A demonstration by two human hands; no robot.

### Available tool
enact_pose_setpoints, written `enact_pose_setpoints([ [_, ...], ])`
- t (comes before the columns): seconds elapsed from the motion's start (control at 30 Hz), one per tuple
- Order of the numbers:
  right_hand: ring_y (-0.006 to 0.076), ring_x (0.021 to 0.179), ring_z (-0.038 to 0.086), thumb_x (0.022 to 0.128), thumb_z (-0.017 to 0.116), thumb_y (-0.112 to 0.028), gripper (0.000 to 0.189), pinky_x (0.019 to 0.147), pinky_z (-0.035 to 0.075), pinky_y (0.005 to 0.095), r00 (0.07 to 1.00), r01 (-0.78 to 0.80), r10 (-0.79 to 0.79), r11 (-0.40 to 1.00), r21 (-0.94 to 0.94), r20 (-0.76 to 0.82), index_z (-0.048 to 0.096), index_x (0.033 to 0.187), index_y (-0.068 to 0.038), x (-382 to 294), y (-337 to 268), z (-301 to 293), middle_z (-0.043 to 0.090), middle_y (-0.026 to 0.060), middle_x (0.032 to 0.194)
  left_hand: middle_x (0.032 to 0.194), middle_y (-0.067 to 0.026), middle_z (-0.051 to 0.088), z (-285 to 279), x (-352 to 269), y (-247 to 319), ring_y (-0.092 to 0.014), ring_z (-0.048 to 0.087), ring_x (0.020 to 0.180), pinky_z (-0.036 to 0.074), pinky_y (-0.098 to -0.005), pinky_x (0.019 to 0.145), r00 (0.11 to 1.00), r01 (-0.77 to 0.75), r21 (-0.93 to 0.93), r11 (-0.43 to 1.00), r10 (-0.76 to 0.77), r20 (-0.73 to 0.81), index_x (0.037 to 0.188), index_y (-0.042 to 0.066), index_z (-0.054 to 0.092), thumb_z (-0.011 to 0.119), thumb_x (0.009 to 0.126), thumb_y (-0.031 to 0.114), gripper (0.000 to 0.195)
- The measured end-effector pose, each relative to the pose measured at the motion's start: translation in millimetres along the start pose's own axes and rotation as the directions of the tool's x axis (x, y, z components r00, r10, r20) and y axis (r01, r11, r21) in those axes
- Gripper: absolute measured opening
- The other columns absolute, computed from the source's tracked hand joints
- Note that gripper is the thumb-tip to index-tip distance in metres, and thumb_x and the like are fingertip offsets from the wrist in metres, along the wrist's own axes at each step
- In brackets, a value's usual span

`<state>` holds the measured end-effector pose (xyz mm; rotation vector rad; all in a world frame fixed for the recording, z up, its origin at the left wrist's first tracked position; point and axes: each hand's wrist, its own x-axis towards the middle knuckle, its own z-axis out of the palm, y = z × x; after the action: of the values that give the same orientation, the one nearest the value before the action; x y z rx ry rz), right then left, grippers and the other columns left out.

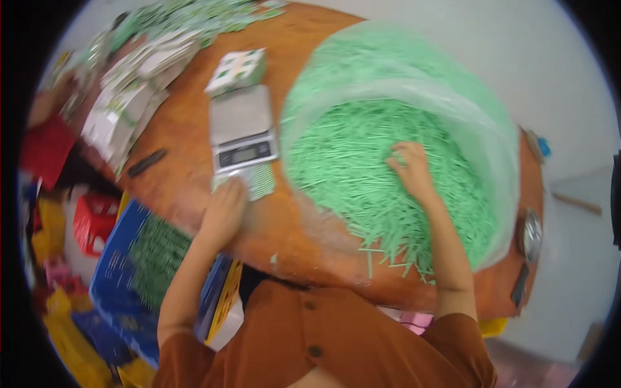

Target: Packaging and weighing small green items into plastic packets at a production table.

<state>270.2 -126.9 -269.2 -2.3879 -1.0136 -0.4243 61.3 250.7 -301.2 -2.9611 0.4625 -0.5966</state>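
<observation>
A large clear plastic bag (436,97) full of short pale-green sticks (359,145) lies open on the wooden table. My right hand (412,165) is over the sticks with its fingers curled; whether it holds any is hard to tell. My left hand (228,199) rests on a small clear packet of green sticks (262,182), just below a digital scale (245,153); its grip is blurred. The scale's metal plate (241,114) is bare, and a white and green box (237,70) touches its far edge. Some sticks spill from the bag's near side onto the table.
White and green printed packets (121,111) are heaped at the left. A black tool (147,163) lies near them. A blue crate (114,271) of darker green pieces stands below the table edge. A metal bowl (532,235) sits at the right edge. Another person's hand (56,94) shows far left.
</observation>
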Motion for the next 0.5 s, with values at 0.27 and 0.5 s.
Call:
enact_pose_setpoints([
  [0.27,0.0204,0.109,0.049,0.093,0.048,-0.027,0.026,0.095,0.035,0.0351,0.936,-0.291,0.351,0.791,0.539,-0.01,0.059,0.097,-0.003,16.1,-28.5,-25.5,0.061,0.0068,0.102,0.099,-0.0147,0.057,17.1,-16.8,-18.8,-0.033,0.056,0.095,0.047,-0.0396,0.082,0.987,-0.023,-0.402,0.915,-0.042,-0.154,0.093,-0.001,0.055,0.058,0.071,-0.003,0.022],
  [0.5,0.0087,0.062,0.048,0.093,0.049,-0.021,0.02,0.063,0.04,0.0247,0.894,-0.374,0.447,0.703,0.605,0.034,0.057,0.087,-0.004,31.7,-31.3,-29.5,0.055,-0.0008,0.069,0.09,-0.0162,0.057,18.9,-2.1,-23.5,-0.035,0.054,0.088,0.045,-0.0369,0.076,0.903,0.239,-0.551,0.8,-0.392,-0.177,0.079,-0.002,0.056,0.06,0.068,-0.006,0.013],
])
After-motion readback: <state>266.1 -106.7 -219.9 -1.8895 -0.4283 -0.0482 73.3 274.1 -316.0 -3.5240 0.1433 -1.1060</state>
